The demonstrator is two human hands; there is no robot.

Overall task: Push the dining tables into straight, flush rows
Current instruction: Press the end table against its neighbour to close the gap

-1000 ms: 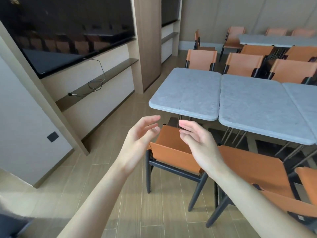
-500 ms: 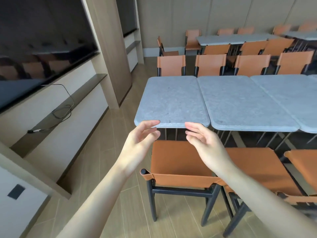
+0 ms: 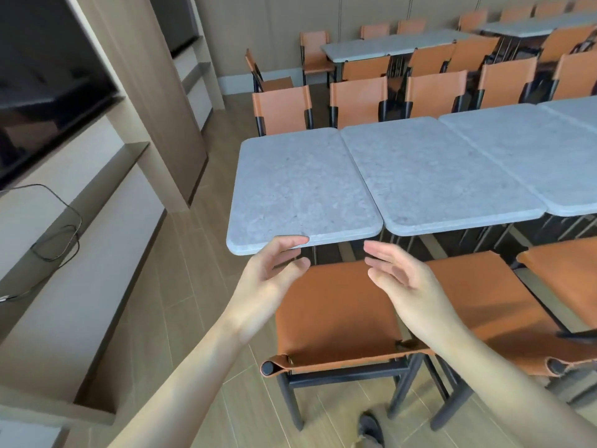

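A row of grey stone-topped dining tables runs to the right. The end table [image 3: 300, 185] is nearest me, and its near edge sits a little closer to me than that of the second table [image 3: 442, 176] beside it. A third table [image 3: 529, 150] follows on the right. My left hand [image 3: 271, 276] is open, fingers spread, its fingertips at the end table's near edge. My right hand [image 3: 403, 279] is open too, hovering just short of that edge above an orange chair [image 3: 336, 315]. Neither hand holds anything.
Orange chairs stand on both sides of the row, one [image 3: 491, 305] at my right. Another table row [image 3: 391, 43] with chairs is at the back. A wall unit with a dark screen [image 3: 42, 92], a shelf and a loose cable [image 3: 55, 234] lines the left. My shoe [image 3: 371, 428] shows below.
The view has swung right and closer to the end table. Both hands have risen toward its near edge, and my left fingertips now reach it.
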